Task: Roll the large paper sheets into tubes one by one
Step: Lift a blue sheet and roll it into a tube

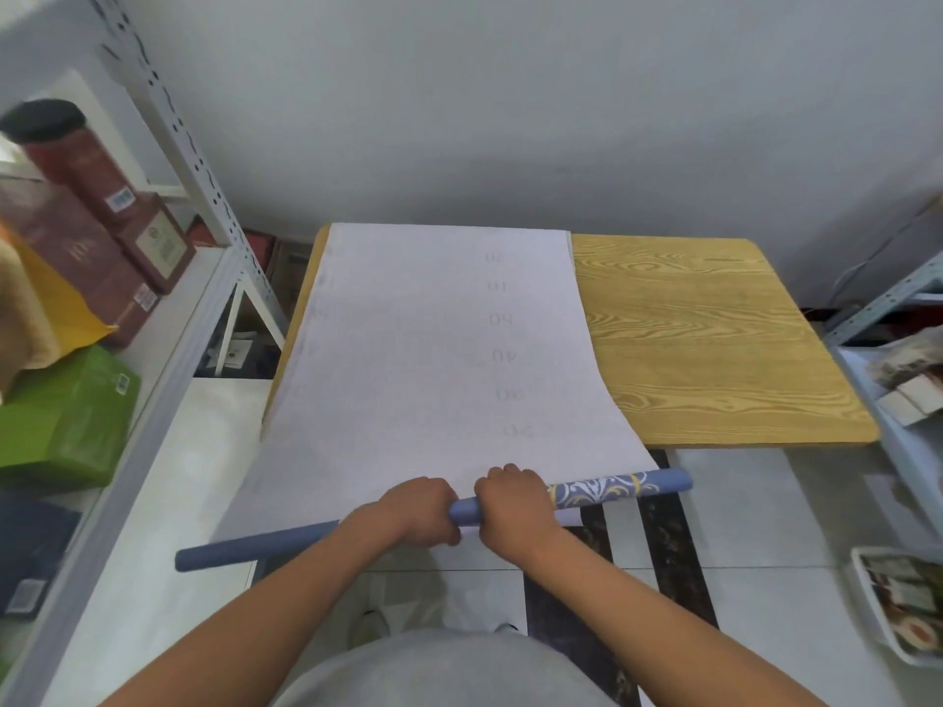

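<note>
Hands are gripping the blue roll (462,510) at six o'clock, left hand (416,510) and right hand (513,505) side by side, keeping the wallpaper sheet (433,349) taut along the counter (714,349) towards twelve.

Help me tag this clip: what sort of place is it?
Probably a stockroom or shop back room: slotted metal shelving stacked with boxed goods, more packaged items at right, and a small wooden table.

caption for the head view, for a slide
Both hands, left and right, grip a blue roll of paper over a wooden table.
</note>
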